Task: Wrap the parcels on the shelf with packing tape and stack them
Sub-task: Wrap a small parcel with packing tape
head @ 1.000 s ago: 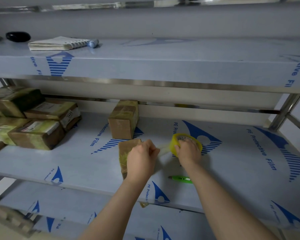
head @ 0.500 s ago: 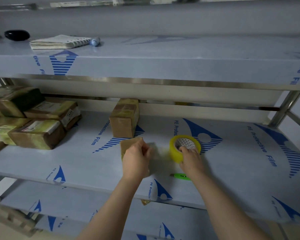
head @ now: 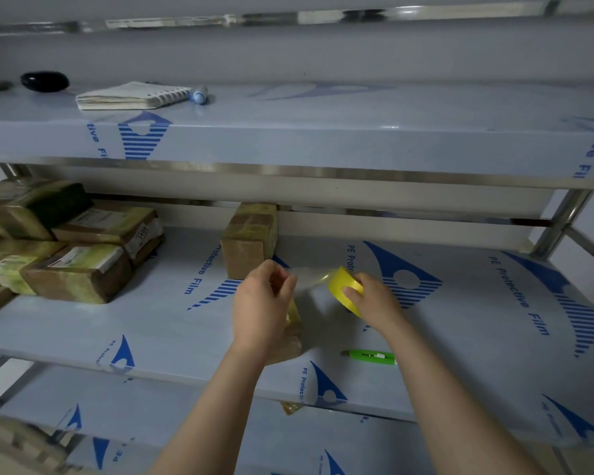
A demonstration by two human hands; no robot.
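Fingers: left hand (head: pixel 259 303) pinches tape strip (head: pixel 309 277), right hand (head: pixel 374 299) clamps tape roll (head: pixel 340 286), over parcel (head: pixel 290 341) on shelf (head: pixel 151 320).

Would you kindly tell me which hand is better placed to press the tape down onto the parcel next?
Probably the left. The left hand pinches the tape just above the parcel, which lies partly under it. The right hand grips the roll off to the side.
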